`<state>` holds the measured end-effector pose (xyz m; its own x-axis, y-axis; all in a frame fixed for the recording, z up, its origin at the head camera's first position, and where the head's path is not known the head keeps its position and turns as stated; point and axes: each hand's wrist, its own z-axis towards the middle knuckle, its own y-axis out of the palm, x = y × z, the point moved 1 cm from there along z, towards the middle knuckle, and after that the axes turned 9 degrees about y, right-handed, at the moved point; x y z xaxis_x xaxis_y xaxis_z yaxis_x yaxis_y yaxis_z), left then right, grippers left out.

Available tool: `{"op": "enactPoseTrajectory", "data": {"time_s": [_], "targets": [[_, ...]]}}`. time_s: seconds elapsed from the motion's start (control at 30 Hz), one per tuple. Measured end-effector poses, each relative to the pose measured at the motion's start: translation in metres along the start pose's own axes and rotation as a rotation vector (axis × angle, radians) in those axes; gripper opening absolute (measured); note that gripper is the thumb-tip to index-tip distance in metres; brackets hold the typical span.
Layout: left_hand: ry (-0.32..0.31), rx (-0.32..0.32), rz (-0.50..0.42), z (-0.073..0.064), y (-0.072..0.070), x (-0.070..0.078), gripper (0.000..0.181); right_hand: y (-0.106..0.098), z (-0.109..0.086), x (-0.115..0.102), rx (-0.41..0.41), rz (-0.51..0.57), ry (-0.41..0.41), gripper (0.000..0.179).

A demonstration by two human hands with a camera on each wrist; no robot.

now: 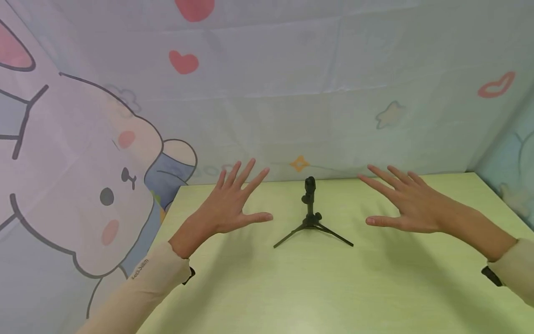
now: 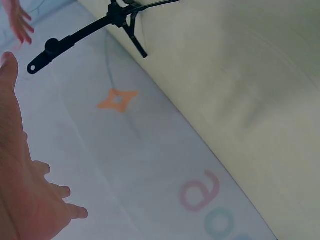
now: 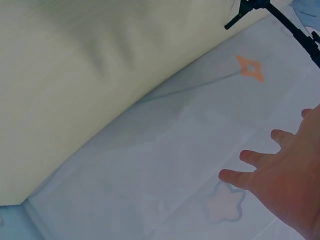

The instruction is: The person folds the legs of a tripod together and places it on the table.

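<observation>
A small black tripod stand (image 1: 310,208) stands upright on the pale yellow-green table (image 1: 267,287), its thin legs spread and knobs on its short post. My left hand (image 1: 227,204) hovers to the left of it, fingers straight and spread, holding nothing. On the other side my right hand (image 1: 417,204) is likewise spread in the air, apart from the stand. Both cast shadows on the tabletop. In the left wrist view the stand (image 2: 117,16) shows beyond the thumb of the left hand (image 2: 30,185). The right wrist view has the right hand (image 3: 285,175) with part of the stand (image 3: 295,30) above it.
A cloth backdrop (image 1: 267,102) with printed hearts, stars and a large rabbit (image 1: 92,185) hangs behind the table and along its left. At the far right another printed cloth (image 1: 517,171) borders the table edge.
</observation>
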<state>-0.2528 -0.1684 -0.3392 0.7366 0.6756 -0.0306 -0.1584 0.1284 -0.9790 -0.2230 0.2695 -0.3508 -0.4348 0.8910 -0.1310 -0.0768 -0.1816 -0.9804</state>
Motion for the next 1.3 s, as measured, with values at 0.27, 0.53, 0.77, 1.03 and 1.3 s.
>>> {"op": "enactPoseTrajectory", "data": {"time_s": [0.27,0.53,0.77,1.03,1.3], "targets": [[0.014,0.113,-0.132,0.016,-0.001,0.003,0.095,0.005,0.009,-0.007,0.071,0.234,0.014,0.093],[0.052,0.282,-0.369,0.035,0.006,0.019,0.086,0.024,0.024,-0.022,0.113,0.413,0.03,0.085],[0.098,0.389,-0.526,0.056,0.025,0.038,0.075,0.05,0.032,-0.034,0.135,0.471,0.017,0.072],[0.182,0.533,-0.644,0.075,0.05,0.052,0.068,0.086,0.034,-0.037,0.095,0.499,-0.027,0.051],[0.199,0.585,-0.773,0.085,0.073,0.061,0.065,0.114,0.038,-0.04,0.011,0.51,-0.087,0.039]]}}
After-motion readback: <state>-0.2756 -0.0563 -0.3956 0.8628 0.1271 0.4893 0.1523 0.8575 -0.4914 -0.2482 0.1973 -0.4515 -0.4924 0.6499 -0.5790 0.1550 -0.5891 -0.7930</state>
